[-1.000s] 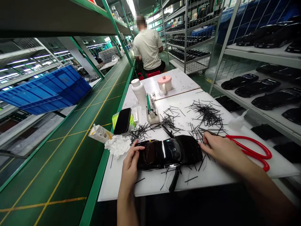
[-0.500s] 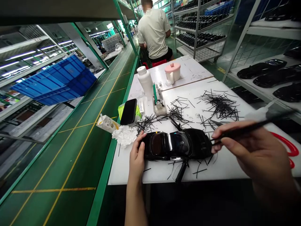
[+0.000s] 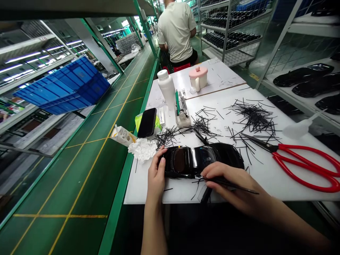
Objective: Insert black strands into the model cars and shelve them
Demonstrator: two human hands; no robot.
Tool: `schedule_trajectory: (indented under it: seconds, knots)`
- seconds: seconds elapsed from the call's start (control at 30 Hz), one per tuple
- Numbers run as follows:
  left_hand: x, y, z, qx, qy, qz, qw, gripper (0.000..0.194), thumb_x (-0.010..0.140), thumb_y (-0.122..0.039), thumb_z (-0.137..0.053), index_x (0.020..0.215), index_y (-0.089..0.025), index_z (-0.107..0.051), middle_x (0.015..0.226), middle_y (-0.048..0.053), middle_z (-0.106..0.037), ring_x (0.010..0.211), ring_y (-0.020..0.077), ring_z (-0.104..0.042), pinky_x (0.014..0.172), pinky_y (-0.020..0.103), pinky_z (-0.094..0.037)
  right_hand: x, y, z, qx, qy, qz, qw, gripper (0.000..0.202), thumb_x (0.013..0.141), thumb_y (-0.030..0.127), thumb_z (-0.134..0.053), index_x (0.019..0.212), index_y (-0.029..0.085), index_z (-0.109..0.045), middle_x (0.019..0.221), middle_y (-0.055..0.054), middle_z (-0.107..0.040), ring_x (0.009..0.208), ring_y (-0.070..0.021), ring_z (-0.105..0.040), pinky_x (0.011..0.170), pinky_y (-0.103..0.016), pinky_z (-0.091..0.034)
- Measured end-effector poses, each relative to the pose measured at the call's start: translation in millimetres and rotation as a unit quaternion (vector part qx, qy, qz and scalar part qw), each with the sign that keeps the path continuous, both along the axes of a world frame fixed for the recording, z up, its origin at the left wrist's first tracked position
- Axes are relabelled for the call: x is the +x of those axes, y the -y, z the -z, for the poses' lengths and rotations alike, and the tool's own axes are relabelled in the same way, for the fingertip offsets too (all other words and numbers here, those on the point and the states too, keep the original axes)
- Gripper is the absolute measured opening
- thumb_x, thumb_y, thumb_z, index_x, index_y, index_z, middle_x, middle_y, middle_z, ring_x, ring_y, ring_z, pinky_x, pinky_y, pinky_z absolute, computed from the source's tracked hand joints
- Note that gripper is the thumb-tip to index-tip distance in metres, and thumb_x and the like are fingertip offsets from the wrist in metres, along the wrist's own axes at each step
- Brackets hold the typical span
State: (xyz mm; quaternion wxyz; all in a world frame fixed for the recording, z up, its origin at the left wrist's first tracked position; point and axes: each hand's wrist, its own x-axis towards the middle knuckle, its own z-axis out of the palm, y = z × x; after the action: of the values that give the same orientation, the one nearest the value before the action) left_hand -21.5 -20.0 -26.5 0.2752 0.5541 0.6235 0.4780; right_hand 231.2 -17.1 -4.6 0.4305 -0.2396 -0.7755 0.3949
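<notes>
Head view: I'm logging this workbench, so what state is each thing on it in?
Toy car, upright, both side doors open
Scissors, lying flat, blades seemingly shut
White bottle, capped, standing
Mug, lid on
Phone, face up, screen dark
Tissue, crumpled
Black strips, loose, scattered
Drink carton, upright or lying unclear
Squeeze bottle, state unclear

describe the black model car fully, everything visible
The glossy black model car, plastic-looking, sits roof up on the white tabletop, lengthwise left to right. Its windows look dark; door-like black parts jut out at both sides. The left hand touches its left end; the right hand holds a thin dark tool at its near side.
</notes>
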Motion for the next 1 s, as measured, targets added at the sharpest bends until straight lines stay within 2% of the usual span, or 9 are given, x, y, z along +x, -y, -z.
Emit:
schedule_trajectory:
  seconds: [0.2,0.37,1.0]
  knots:
    - [0.6,0.3,-0.4,-0.001,-0.001,0.003,1.0,0.031,0.098,-0.037,-0.048,0.121,-0.021,-0.062,0.144,0.009,-0.054,0.139,0.0233,-0.044,0.119,0.041,-0.029,-5.0,-4.7,4.4,0.036,0.021,0.009,0.999,0.009,0.096,0.015,-0.053,0.099,0.021,-0.059,0.096,-0.007,-0.072,0.09,-0.0175,-0.069,0.08,-0.029,-0.057]
    - [0.1,1.4,-1.7,-0.002,-0.004,0.006,1.0,0.031,0.098,-0.036,-0.047,0.121,-0.021,-0.061,0.145,0.008,-0.054,0.139,0.0233,-0.044,0.119,0.041,-0.029,-6.3,-5.1,3.0,0.073,0.025,0.024,0.997,0.015,0.095,0.013,-0.055,0.107,0.019,-0.062,0.093,-0.007,-0.072,0.087,-0.0188,-0.068,0.08,-0.031,-0.057]
    - [-2.6,0.6,2.9,0.026,-0.045,-0.01,0.999,0.032,0.1,-0.038,-0.045,0.122,-0.024,-0.063,0.138,0.007,-0.06,0.134,0.0237,-0.05,0.115,0.042,-0.037,-5.1,-3.7,5.4,-0.006,-0.014,0.014,1.0,0.014,0.094,0.013,-0.058,0.104,0.02,-0.065,0.089,-0.003,-0.073,0.08,-0.0141,-0.066,0.073,-0.026,-0.054]
